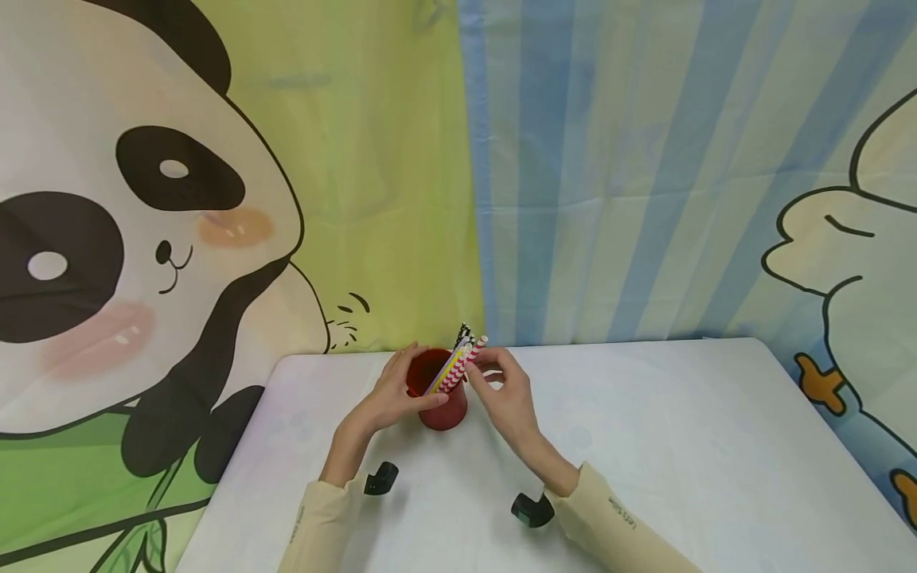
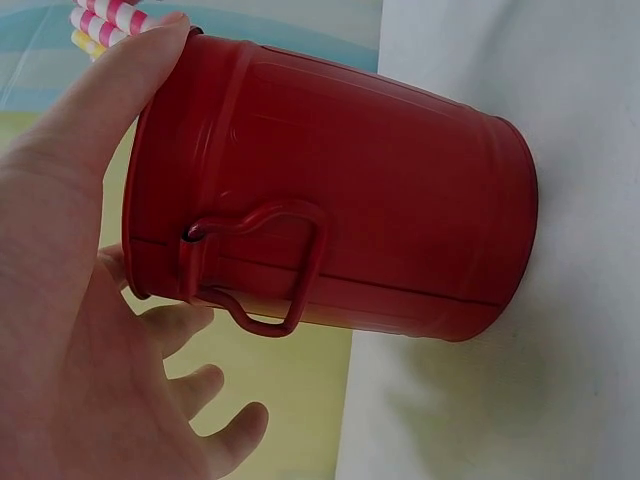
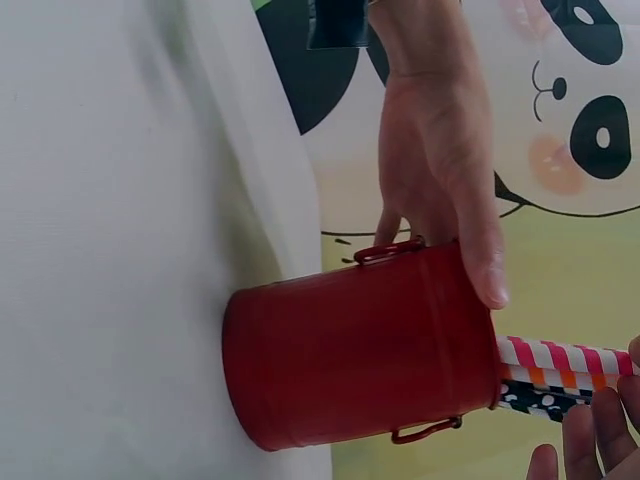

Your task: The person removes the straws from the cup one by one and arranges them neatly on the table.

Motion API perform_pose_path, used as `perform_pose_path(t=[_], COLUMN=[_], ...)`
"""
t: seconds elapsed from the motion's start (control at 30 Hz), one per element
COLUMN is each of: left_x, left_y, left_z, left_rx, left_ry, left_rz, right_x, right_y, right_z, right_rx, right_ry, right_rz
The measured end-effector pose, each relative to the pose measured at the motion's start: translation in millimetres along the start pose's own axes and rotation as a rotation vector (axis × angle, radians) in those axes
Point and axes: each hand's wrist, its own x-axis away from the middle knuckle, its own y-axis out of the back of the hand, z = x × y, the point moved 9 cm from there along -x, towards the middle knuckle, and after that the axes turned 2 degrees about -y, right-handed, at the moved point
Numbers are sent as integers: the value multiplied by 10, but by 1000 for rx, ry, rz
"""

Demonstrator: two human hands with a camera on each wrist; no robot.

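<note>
left hand (image 1: pixel 396 395) gripping red bucket (image 1: pixel 438 398) on surface (image 1: pixel 645 446) | right hand (image 1: pixel 505 393) pinching paper straws (image 1: pixel 458 364) standing in bucket, just beside left hand

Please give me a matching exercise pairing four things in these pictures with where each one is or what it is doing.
Things:
1. red bucket
2. striped straws
3. left hand
4. right hand

States:
A. stands on the white table
B. stick out of the bucket's mouth
C. holds the bucket at its rim
D. touches the straws' upper ends

Pairs: 1-A, 2-B, 3-C, 4-D
</note>
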Motion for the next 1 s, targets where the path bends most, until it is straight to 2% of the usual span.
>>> perform_pose_path(t=[0.57, 1.0], left_x=[-7, 0], left_y=[-10, -14], left_z=[18, 19], left_rx=[25, 48], left_ry=[-1, 5], left_rz=[1, 3], right_x=[-104, -112], right_y=[230, 343], right_z=[200, 461], right_rx=[-50, -70], right_ry=[1, 69], right_rz=[-25, -39])
